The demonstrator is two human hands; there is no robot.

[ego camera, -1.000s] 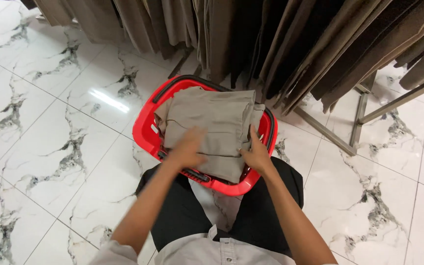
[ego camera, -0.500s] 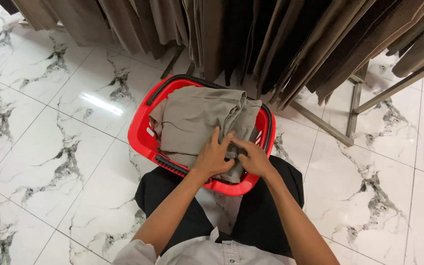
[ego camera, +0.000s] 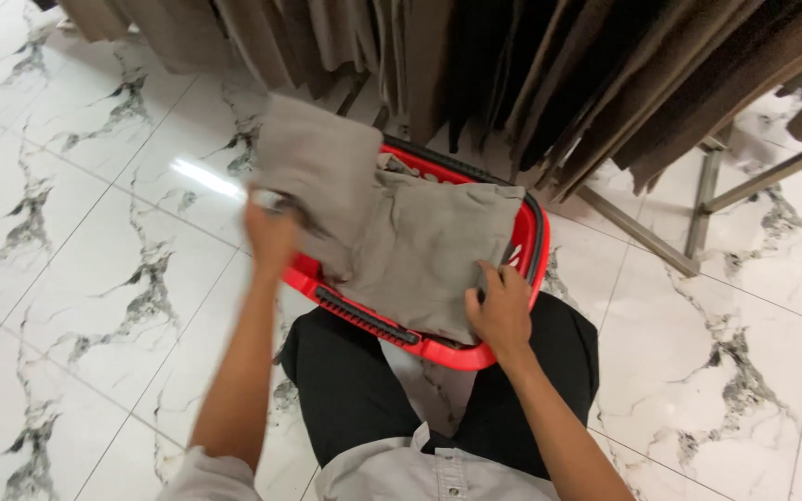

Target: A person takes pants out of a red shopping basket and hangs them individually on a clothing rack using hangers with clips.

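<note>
The left hand (ego camera: pixel 271 237) is raised above the left rim of a red plastic basket (ego camera: pixel 536 246), its forearm stretched out from a pale grey sleeve low in the view. Its fingers are clamped on the edge of a grey folded garment (ego camera: pixel 317 167), which it holds lifted and tilted, the upper part hanging over the basket's left side and the tiled floor (ego camera: pixel 95 278); the hand and cloth are blurred, so the exact grip cannot be made out. The right hand (ego camera: pixel 501 311) reaches forward from the lower right, palm down, fingers spread and pressed flat on a second grey garment (ego camera: pixel 438 250) that lies folded in the basket, near its front right corner. It rests on the cloth without closing around it. The two hands are well apart, one at each side of the basket.

The basket sits on the white, grey-veined marble floor just in front of the person's knees, in black trousers (ego camera: pixel 345 390). A black handle (ego camera: pixel 364 320) lies along its near rim. Behind the basket hang rows of brown and beige garments (ego camera: pixel 605 83) on a metal rack (ego camera: pixel 707 199), whose legs stand on the tiles to the right.
</note>
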